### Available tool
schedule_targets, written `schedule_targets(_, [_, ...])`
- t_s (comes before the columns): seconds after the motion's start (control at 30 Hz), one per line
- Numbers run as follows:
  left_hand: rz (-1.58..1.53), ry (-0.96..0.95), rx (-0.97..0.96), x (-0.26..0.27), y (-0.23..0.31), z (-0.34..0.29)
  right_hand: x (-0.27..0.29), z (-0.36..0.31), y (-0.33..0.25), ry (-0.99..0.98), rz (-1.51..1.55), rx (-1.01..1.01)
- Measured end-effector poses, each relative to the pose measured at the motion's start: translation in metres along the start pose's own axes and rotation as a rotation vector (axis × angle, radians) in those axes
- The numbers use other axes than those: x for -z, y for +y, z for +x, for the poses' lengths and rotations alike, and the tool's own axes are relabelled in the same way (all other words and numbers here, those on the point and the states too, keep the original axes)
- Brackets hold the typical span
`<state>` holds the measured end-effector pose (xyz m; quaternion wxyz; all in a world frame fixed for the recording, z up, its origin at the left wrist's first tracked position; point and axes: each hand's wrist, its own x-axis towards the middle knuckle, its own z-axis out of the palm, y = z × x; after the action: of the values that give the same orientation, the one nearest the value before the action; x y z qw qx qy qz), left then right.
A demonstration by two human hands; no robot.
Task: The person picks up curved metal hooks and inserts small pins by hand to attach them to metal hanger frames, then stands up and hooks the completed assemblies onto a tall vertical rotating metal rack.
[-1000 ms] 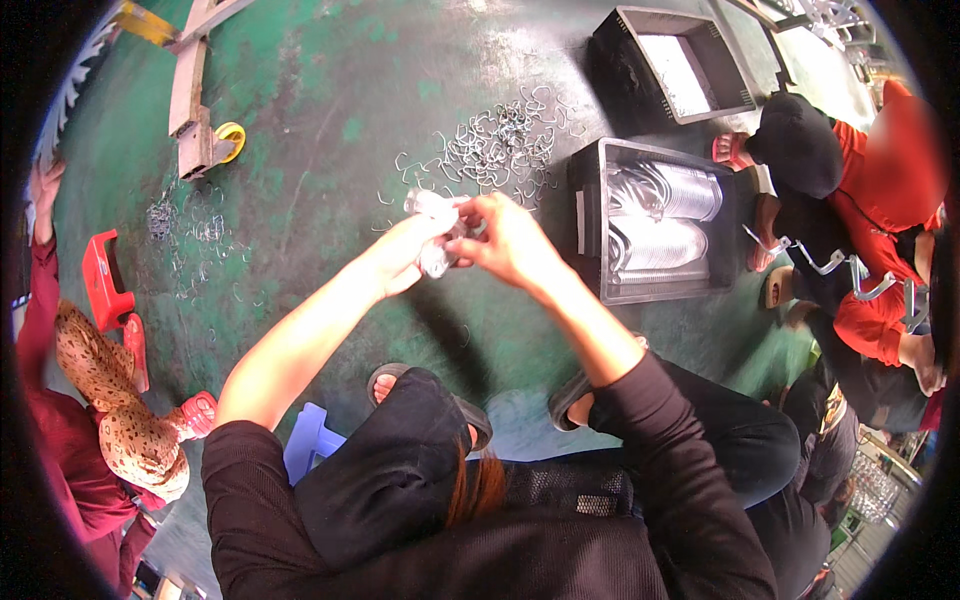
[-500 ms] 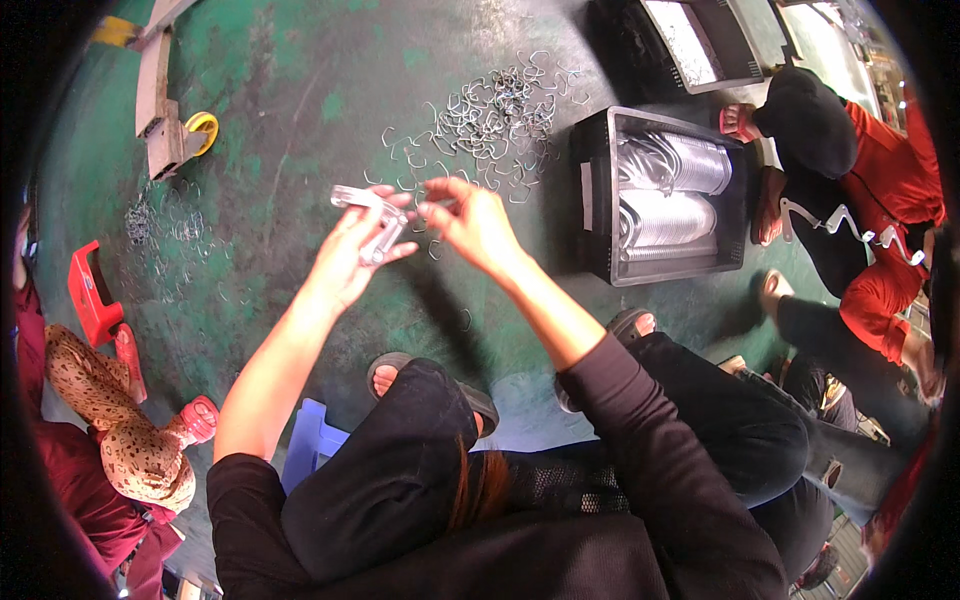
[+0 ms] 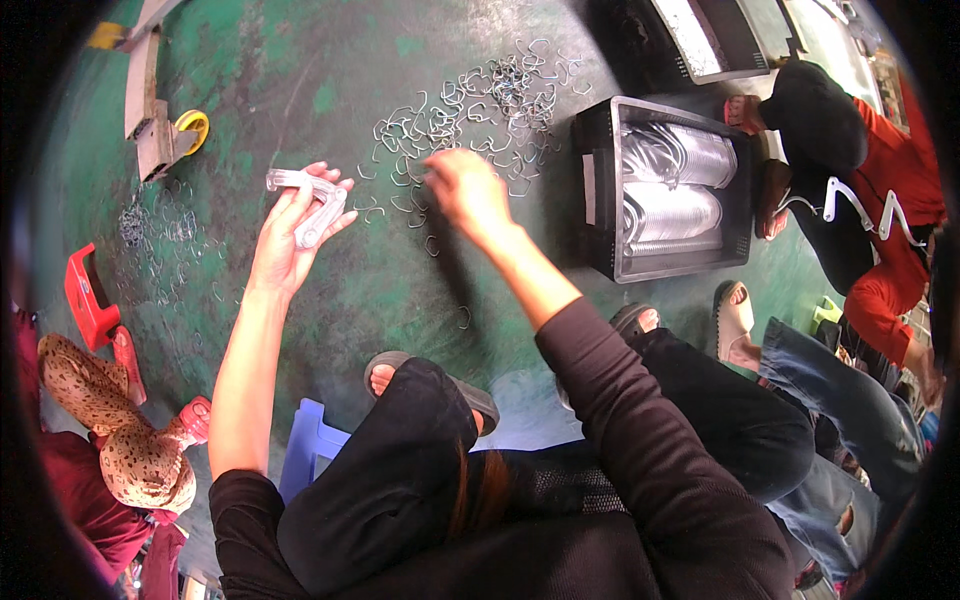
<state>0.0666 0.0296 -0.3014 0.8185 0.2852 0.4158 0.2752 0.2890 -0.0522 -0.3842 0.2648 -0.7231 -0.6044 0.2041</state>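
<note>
Watching from afar through the head camera, I have the left hand (image 3: 300,225) raised over the green floor (image 3: 330,290), with a clear-looking, shiny bent bracket (image 3: 325,212) held across it between the thumb and the fingers, their tips a little apart. That bracket is well clear of the floor hooks. My right hand (image 3: 468,192) is at the near edge of a loose scatter of thin wire hooks (image 3: 510,88); its fingers are bent toward the thumb, and I cannot tell whether they pinch a hook. To the right of the scatter, a black plastic crate (image 3: 680,273) holds two rows of shiny curved pieces, nested together (image 3: 675,212). Beyond it sits a co-worker in orange-red (image 3: 895,170). A red stool (image 3: 88,300) stands at far left, a blue stool (image 3: 304,450) beside my knee.
</note>
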Motion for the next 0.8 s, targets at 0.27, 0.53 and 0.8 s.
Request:
schedule_targets(0.27, [0.215,-0.105,0.1,-0.013,-0.004,0.004,0.066,0.025,0.086,-0.228,-0.258,-0.016])
schedule_targets(0.53, [0.47,-0.072,0.146,-0.037,0.001,0.005,0.059,0.019,0.084,-0.14,-0.296,0.019])
schedule_targets(0.8, [0.413,-0.141,0.193,-0.036,0.008,-0.002,0.044,0.035,0.078,-0.152,-0.347,-0.154])
